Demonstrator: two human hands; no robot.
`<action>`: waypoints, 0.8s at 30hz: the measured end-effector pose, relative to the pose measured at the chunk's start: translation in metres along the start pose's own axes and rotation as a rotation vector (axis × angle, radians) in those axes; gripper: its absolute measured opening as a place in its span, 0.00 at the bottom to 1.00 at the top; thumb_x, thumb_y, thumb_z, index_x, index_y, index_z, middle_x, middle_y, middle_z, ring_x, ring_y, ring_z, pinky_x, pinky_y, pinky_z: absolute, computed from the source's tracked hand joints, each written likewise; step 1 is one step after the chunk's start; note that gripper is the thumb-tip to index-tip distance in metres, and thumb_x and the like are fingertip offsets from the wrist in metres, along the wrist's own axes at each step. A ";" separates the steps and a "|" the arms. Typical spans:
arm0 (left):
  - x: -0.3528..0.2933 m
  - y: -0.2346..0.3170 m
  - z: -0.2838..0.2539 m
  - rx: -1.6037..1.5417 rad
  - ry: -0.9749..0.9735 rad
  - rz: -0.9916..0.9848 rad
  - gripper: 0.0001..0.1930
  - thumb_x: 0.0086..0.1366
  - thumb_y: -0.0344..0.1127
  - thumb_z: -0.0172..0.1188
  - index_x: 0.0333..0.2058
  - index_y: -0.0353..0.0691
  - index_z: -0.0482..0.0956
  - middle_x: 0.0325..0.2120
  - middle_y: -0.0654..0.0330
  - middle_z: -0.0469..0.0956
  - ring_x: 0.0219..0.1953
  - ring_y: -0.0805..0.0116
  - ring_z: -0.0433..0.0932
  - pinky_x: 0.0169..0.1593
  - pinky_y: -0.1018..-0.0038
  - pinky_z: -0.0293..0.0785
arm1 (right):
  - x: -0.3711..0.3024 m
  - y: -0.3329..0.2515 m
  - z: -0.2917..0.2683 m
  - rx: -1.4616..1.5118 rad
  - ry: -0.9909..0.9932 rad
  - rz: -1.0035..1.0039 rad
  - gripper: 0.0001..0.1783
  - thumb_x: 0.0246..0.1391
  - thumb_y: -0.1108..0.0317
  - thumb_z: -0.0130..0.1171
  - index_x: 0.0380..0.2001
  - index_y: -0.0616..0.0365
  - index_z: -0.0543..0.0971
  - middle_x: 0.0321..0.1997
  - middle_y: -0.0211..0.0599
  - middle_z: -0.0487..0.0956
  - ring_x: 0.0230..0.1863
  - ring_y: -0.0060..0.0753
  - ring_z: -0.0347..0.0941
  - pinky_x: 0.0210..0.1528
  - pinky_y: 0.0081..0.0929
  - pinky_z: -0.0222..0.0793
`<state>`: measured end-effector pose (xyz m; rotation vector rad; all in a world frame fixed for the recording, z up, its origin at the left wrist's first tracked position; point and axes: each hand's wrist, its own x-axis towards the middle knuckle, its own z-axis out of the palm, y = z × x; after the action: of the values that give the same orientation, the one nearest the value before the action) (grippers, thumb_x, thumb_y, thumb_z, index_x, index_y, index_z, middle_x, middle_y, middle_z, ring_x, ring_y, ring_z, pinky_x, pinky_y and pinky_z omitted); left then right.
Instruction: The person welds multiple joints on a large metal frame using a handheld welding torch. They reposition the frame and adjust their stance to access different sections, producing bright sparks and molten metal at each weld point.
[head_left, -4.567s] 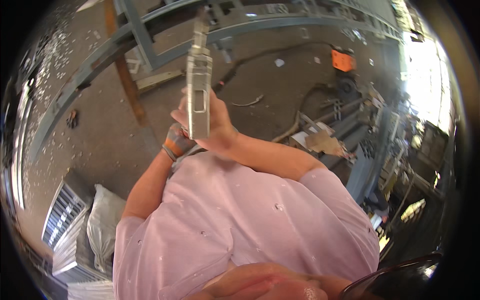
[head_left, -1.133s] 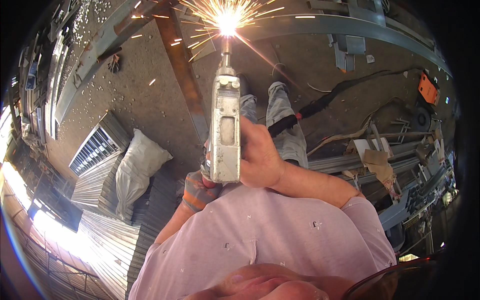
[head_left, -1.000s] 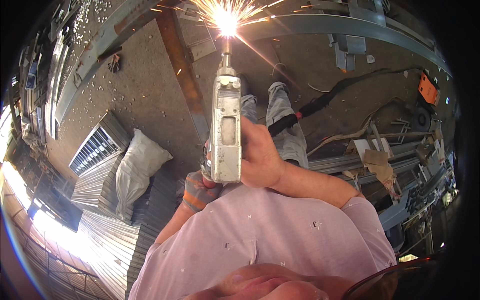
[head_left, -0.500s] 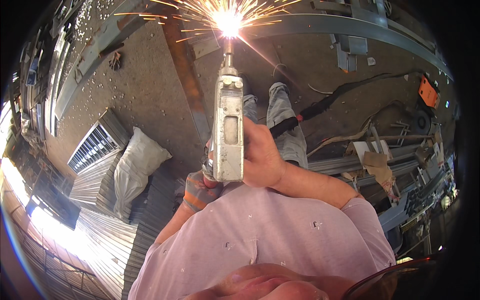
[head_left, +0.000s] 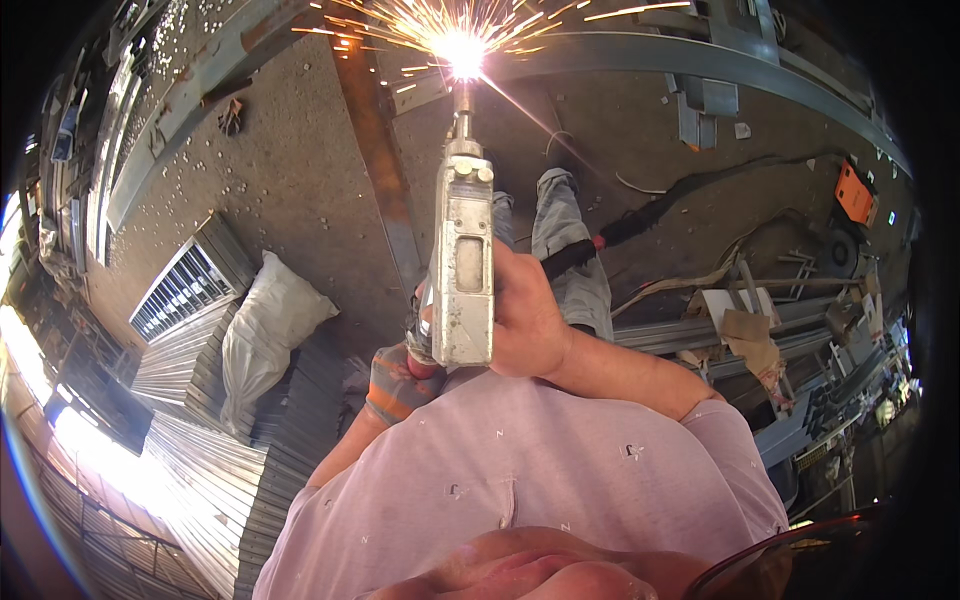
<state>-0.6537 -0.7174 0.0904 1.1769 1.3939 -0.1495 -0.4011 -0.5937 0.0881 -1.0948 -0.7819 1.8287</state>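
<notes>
A silver handheld laser welding gun [head_left: 464, 260] points away from me at mid-picture. Its narrow nozzle [head_left: 463, 112] ends at a white glare that throws orange sparks [head_left: 466, 55] over a long steel beam [head_left: 600, 55]. My bare right hand [head_left: 530, 315] wraps round the gun from the right, fingers mostly hidden behind its body. Low on the gun's left side, my left hand [head_left: 402, 380], in a grey and orange glove, is closed close against it. The gun's body hides what that hand grips.
A white sack [head_left: 275, 325] lies on corrugated metal sheets [head_left: 200, 470] at the left. A black sleeved cable [head_left: 640, 220] runs across the floor to the right, near an orange object [head_left: 853, 192]. Metal profiles [head_left: 680, 325] and cardboard scraps [head_left: 750, 335] lie at the right.
The gun and its glare have shifted slightly to the right, my right hand with them. The sparks spread differently. My left hand stays nearly in place.
</notes>
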 end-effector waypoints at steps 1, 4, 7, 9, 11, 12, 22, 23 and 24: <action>0.000 -0.004 0.000 0.012 -0.013 0.001 0.08 0.57 0.33 0.64 0.35 0.41 0.85 0.30 0.57 0.87 0.32 0.56 0.86 0.36 0.66 0.80 | 0.000 0.000 0.000 0.001 0.005 0.004 0.22 0.56 0.73 0.75 0.51 0.63 0.77 0.42 0.38 0.88 0.41 0.29 0.86 0.46 0.32 0.82; 0.000 -0.006 0.000 0.012 -0.001 0.048 0.08 0.57 0.33 0.64 0.36 0.40 0.85 0.31 0.57 0.87 0.32 0.56 0.86 0.37 0.66 0.80 | -0.001 -0.001 0.001 0.001 0.011 0.018 0.21 0.56 0.73 0.75 0.50 0.63 0.77 0.42 0.38 0.88 0.41 0.29 0.86 0.46 0.32 0.82; -0.002 -0.008 0.004 -0.102 0.000 -0.021 0.08 0.57 0.32 0.64 0.36 0.40 0.85 0.31 0.58 0.87 0.32 0.56 0.86 0.37 0.67 0.80 | -0.001 -0.001 0.002 0.026 0.003 0.032 0.22 0.56 0.74 0.75 0.51 0.64 0.77 0.42 0.38 0.88 0.42 0.29 0.85 0.47 0.32 0.82; -0.003 -0.006 0.005 -0.071 0.014 -0.011 0.08 0.57 0.32 0.64 0.36 0.39 0.85 0.31 0.58 0.87 0.33 0.57 0.86 0.37 0.67 0.80 | -0.003 0.003 0.003 0.081 0.000 0.035 0.22 0.56 0.75 0.76 0.51 0.64 0.77 0.42 0.38 0.87 0.42 0.29 0.85 0.47 0.32 0.82; -0.001 0.010 -0.001 0.101 0.051 0.103 0.08 0.58 0.32 0.65 0.36 0.39 0.85 0.32 0.58 0.88 0.33 0.57 0.86 0.37 0.68 0.80 | -0.003 0.005 0.002 0.068 -0.012 0.033 0.23 0.55 0.75 0.76 0.51 0.64 0.77 0.42 0.38 0.87 0.42 0.29 0.85 0.47 0.32 0.82; -0.001 0.008 -0.001 0.073 0.049 0.111 0.08 0.58 0.32 0.65 0.37 0.39 0.85 0.32 0.58 0.88 0.34 0.58 0.86 0.37 0.68 0.80 | -0.003 0.005 0.001 0.062 -0.018 0.032 0.23 0.55 0.76 0.76 0.51 0.64 0.76 0.42 0.38 0.87 0.42 0.29 0.85 0.47 0.32 0.82; -0.007 -0.005 0.004 -0.009 0.061 0.135 0.10 0.57 0.30 0.63 0.39 0.40 0.86 0.32 0.57 0.87 0.34 0.55 0.86 0.38 0.66 0.79 | -0.004 0.004 0.002 0.035 -0.034 0.044 0.23 0.55 0.76 0.76 0.51 0.63 0.76 0.43 0.38 0.87 0.43 0.28 0.85 0.47 0.31 0.82; -0.008 -0.005 0.004 -0.058 0.068 0.120 0.11 0.57 0.30 0.63 0.39 0.40 0.86 0.32 0.57 0.87 0.34 0.55 0.86 0.38 0.66 0.79 | -0.005 0.004 0.002 0.043 -0.037 0.042 0.23 0.55 0.76 0.75 0.51 0.63 0.76 0.43 0.38 0.87 0.43 0.28 0.85 0.47 0.31 0.83; -0.007 -0.005 0.004 0.000 0.057 0.130 0.11 0.57 0.31 0.63 0.39 0.40 0.86 0.32 0.57 0.87 0.35 0.54 0.85 0.38 0.66 0.79 | -0.005 0.005 0.002 0.050 -0.039 0.040 0.23 0.55 0.76 0.75 0.52 0.63 0.76 0.43 0.38 0.87 0.43 0.28 0.85 0.47 0.31 0.83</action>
<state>-0.6564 -0.7264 0.0927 1.2763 1.3622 -0.0235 -0.4036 -0.6002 0.0869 -1.0520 -0.7376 1.8982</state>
